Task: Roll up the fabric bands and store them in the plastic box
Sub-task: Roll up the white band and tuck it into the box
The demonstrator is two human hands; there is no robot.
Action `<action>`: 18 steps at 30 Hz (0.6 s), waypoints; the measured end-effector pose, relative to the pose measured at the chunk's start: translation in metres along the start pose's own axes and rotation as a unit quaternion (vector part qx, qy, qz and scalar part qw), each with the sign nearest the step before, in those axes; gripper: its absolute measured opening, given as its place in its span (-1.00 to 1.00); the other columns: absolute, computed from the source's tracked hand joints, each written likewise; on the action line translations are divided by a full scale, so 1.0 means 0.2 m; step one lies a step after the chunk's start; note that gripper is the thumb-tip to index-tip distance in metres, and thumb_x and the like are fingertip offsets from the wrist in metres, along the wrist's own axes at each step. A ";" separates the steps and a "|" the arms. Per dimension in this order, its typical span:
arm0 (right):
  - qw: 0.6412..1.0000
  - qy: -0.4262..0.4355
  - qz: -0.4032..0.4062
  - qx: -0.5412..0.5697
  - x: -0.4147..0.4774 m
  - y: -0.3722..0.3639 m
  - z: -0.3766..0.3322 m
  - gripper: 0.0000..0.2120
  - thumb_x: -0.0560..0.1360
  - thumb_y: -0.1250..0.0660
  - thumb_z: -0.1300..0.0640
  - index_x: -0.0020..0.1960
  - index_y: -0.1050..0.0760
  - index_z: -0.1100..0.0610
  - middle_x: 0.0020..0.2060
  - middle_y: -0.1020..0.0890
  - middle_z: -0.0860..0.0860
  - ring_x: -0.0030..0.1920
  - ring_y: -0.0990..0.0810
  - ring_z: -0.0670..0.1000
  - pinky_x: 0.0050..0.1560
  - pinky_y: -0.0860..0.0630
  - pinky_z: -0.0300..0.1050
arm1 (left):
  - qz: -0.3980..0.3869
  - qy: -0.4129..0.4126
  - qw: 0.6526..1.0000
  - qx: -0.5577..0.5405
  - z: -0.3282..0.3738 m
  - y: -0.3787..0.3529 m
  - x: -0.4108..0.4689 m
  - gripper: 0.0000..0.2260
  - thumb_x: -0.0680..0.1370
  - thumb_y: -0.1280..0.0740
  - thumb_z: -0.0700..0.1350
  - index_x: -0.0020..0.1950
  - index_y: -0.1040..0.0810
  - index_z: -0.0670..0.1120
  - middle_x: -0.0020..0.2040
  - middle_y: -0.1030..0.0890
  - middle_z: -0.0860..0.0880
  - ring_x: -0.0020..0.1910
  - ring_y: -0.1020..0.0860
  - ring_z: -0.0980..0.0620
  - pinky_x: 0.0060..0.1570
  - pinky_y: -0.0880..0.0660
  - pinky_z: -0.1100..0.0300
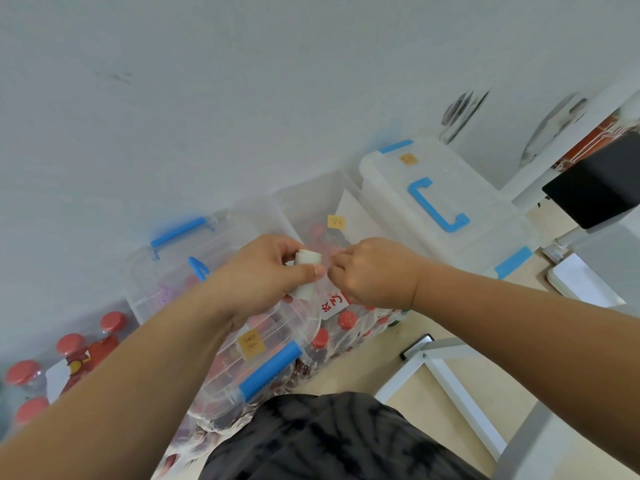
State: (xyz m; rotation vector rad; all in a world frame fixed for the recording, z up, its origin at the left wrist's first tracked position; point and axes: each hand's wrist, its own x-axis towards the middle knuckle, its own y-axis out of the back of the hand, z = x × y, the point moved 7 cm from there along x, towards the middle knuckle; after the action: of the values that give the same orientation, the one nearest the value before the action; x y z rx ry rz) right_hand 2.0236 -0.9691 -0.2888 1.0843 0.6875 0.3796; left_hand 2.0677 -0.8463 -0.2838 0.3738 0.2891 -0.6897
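Note:
A white fabric band (306,260), partly rolled into a small cylinder, is pinched between the thumb and fingers of my left hand (263,278). A loose end of it hangs below that thumb. My right hand (372,271) is closed at the roll's right end, fingertips touching it. Both hands hover above a clear plastic box (221,306) with blue latches, a blue handle and a yellow label on its lid; red and purple items show through its walls.
A second clear box (332,216) with a yellow tag sits behind, and a lidded white box (440,202) with a blue handle to the right. Shrink-wrapped red-capped bottles (69,355) lie along the wall. White table legs (460,393) stand at right.

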 end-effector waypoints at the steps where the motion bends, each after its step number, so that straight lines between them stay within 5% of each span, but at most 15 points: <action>1: 1.000 -0.001 0.004 -0.003 -0.01 -0.01 0.00 -0.79 0.63 -0.10 0.28 0.06 -0.52 0.22 -0.11 -0.61 0.11 -0.14 -0.61 0.16 -0.14 -0.61 0.07 | 0.001 0.000 1.000 -0.004 0.00 0.00 -0.01 -0.88 0.54 -0.48 -0.06 0.04 -0.69 -0.05 -0.12 -0.73 -0.09 -0.08 -0.69 -0.11 -0.16 -0.61 0.14; 5: 0.999 -0.003 0.033 -0.001 -0.03 -0.01 -0.01 -0.80 0.62 -0.13 0.30 0.01 -0.54 0.23 -0.16 -0.62 0.12 -0.20 -0.62 0.16 -0.21 -0.63 0.08 | -0.003 -0.001 1.000 -0.010 -0.02 -0.02 -0.03 -0.88 0.55 -0.47 -0.08 0.06 -0.69 -0.06 -0.10 -0.73 -0.12 -0.13 -0.66 -0.05 -0.15 -0.60 0.08; 9: 0.998 -0.011 0.031 0.052 -0.03 -0.03 0.00 -0.69 0.67 -0.04 0.17 0.21 -0.51 0.24 0.06 -0.63 0.14 0.01 -0.63 0.19 -0.01 -0.60 0.09 | -0.010 -0.004 1.000 -0.019 -0.02 -0.02 -0.04 -0.89 0.56 -0.46 -0.11 0.06 -0.69 -0.07 -0.09 -0.72 -0.15 -0.12 -0.65 -0.07 -0.12 -0.59 0.03; 14: 0.951 -0.141 0.124 0.247 -0.12 0.02 0.13 -0.68 0.57 -0.39 -0.01 0.23 -0.64 0.14 0.03 -0.73 0.07 0.01 -0.68 0.18 0.03 -0.57 0.08 | -0.013 0.007 1.000 -0.026 -0.05 -0.01 -0.05 -0.91 0.56 -0.45 -0.11 0.06 -0.69 -0.02 -0.09 -0.75 -0.08 -0.02 -0.69 -0.15 -0.10 -0.61 0.05; 18: 0.937 -0.185 0.126 0.268 -0.10 0.00 0.12 -0.60 0.55 -0.38 -0.15 0.28 -0.64 0.05 0.11 -0.73 0.00 0.10 -0.68 0.10 0.10 -0.55 0.04 | -0.020 0.010 0.999 -0.033 -0.05 -0.01 -0.06 -0.90 0.56 -0.45 -0.10 0.06 -0.69 -0.02 -0.09 -0.74 -0.06 -0.03 -0.68 -0.13 -0.14 -0.60 0.09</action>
State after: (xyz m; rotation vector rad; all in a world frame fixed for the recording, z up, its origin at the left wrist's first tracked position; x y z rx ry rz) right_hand 2.0249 -0.9983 -0.2755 1.7205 0.3148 0.1948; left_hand 2.0570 -0.8370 -0.2881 0.3128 0.3390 -0.7149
